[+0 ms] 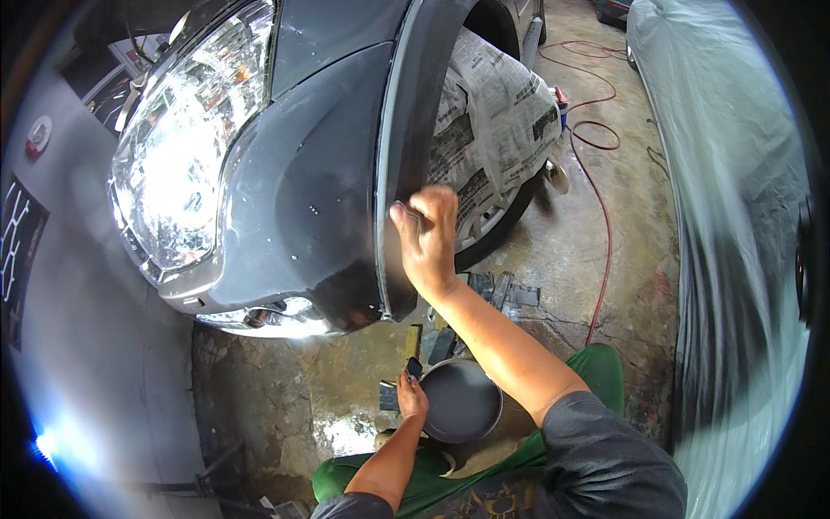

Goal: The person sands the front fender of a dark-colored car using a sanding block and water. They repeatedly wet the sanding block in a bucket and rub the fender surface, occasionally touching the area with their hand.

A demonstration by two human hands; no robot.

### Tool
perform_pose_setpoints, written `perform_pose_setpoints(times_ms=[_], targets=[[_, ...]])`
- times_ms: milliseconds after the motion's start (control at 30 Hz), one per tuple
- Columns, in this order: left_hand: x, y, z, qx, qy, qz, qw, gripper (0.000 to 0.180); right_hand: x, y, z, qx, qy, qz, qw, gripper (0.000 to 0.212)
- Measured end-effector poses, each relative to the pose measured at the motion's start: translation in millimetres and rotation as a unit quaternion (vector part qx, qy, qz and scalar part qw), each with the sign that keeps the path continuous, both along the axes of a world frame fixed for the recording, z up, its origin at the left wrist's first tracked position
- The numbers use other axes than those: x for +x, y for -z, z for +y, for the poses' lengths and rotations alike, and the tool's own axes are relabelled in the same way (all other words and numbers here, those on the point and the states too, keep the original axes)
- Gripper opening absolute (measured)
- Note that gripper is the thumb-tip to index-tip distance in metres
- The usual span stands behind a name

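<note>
A dark grey car bumper [320,199] with dull and wet-looking patches fills the upper middle, beside a bright headlight [194,164]. My right hand [430,242] is closed at the wheel arch edge [391,173], thumb and fingers bent together. Something dark shows between them, too small to make out. Lower down, my left hand [412,398] grips a small dark flat piece [414,368] next to a round basin [460,402] of grey liquid. Newspaper [497,121] covers most of the wheel behind my right hand.
Dark blocks and scraps [501,291] and a yellowish block [413,340] lie on the wet concrete floor [285,389]. A red hose [608,225] winds along the right. Plastic sheeting [722,173] drapes a large form there. A grey wall [95,277] stands left.
</note>
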State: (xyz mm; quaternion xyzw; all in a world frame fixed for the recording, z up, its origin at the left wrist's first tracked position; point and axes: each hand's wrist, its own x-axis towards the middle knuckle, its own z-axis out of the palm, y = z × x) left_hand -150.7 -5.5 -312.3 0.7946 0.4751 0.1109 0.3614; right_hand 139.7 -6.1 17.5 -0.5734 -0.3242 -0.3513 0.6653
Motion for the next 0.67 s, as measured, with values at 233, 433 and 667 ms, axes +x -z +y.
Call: perform_pose_setpoints(times_ms=[233,433,667], targets=[[5,1,-2,0.008,0.006,0.011,1.000,0.047,105,-129,2,0.036,0.052,0.002,0.998,0.028],[4,-4,-2,-0.001,0.001,0.012,1.000,0.047,13,-23,3,0.029,-0.011,-0.003,1.000,0.028],[5,-6,-1,-0.013,0.006,0.013,1.000,0.048,83,-93,7,0.079,0.003,-0.028,0.996,0.024]])
